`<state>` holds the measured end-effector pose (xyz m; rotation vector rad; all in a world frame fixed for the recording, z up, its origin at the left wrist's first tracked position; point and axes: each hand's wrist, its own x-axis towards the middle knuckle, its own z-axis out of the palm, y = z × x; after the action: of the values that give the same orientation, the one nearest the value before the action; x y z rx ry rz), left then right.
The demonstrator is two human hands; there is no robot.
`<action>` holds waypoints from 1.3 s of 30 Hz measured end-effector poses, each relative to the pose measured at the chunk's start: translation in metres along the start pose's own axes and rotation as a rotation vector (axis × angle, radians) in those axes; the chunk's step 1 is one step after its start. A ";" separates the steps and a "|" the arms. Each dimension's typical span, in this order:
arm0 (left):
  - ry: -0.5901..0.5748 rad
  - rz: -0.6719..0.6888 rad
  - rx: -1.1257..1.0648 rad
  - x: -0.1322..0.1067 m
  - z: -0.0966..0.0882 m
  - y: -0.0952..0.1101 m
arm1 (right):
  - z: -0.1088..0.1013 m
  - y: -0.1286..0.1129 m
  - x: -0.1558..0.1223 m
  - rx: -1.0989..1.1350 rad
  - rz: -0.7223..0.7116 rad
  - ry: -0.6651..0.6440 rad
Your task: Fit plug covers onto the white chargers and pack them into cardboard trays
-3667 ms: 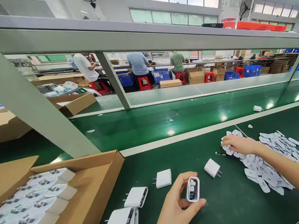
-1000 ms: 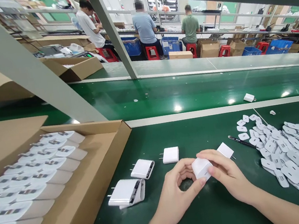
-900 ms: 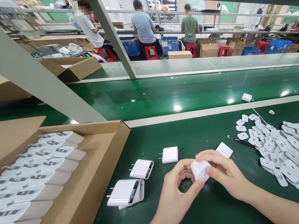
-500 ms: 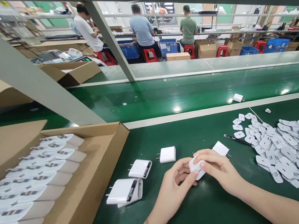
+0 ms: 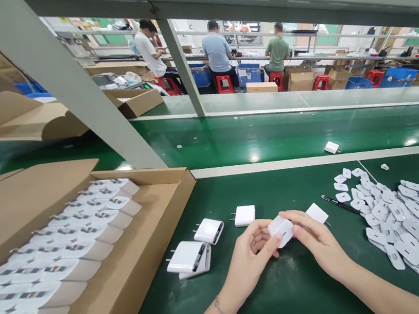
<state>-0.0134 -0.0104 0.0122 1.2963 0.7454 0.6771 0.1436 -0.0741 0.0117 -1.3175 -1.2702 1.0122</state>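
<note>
Gripping one white charger (image 5: pixel 281 231) from both sides, the left hand (image 5: pixel 252 252) pinches it with thumb and fingertips, while the right hand (image 5: pixel 318 240) closes thumb and forefinger on its other edge. It sits tilted between the fingertips, above the green bench (image 5: pixel 283 292), with a slotted end face showing; whether that face is fully seated I cannot tell. The glossy shell could slip if the two hands press unevenly, and the face might end up askew if pushed from one corner only. A stray knuckle could also nudge the loose charger (image 5: pixel 316 213) just beyond the right fingers. Counting outward: one charger is held and five lie loose on the bench. These are the one by the right fingers, plus a single charger (image 5: pixel 245 215) just left of the left fingers, an open-ended charger (image 5: pixel 209 231) farther left, and a stacked pair (image 5: pixel 186 256) beyond that. To the right of the fingers lie one black tool (image 5: pixel 339 204) and a heap of flat white caps (image 5: pixel 411 232), too overlapped to count. Well left stands one carton (image 5: pixel 149 254) of packed chargers (image 5: pixel 90 251), cut off by the view and uncountable. Far ahead, one charger (image 5: pixel 332 147) rests across the pale strip.
</note>
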 end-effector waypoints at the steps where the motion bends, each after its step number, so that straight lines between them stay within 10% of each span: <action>1: 0.039 -0.002 -0.008 0.001 0.000 -0.001 | 0.000 0.001 -0.002 -0.064 -0.027 0.015; 14: 0.195 -0.018 -0.127 0.009 -0.002 -0.013 | 0.003 0.008 -0.015 -0.573 -0.251 -0.148; 39: 0.204 0.017 -0.145 0.006 -0.002 -0.007 | 0.005 0.000 -0.016 -0.133 -0.067 -0.114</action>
<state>-0.0112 -0.0054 0.0043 1.1126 0.8346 0.8703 0.1374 -0.0891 0.0101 -1.3232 -1.4804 0.9814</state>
